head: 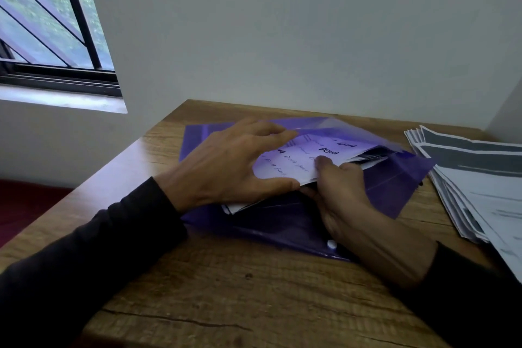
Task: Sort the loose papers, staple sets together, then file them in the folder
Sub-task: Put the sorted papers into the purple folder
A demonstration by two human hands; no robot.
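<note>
A translucent purple folder (395, 186) lies on the wooden table (240, 285), its flap open toward the right. A set of white papers with handwriting (293, 161) sits partly inside the folder's mouth, under the clear purple cover. My left hand (226, 167) lies over the folder and papers, its fingers spread and the fingertips lifting the cover's edge. My right hand (339, 192) pinches the near edge of the paper set, thumb on top and fingers underneath. A white snap button (331, 244) shows on the folder by my right wrist.
A fanned stack of printed papers (474, 178) with dark grey bands lies at the table's right edge. The white wall stands just behind the table. A barred window (50, 22) is at upper left. The table's left edge drops to a dark red floor.
</note>
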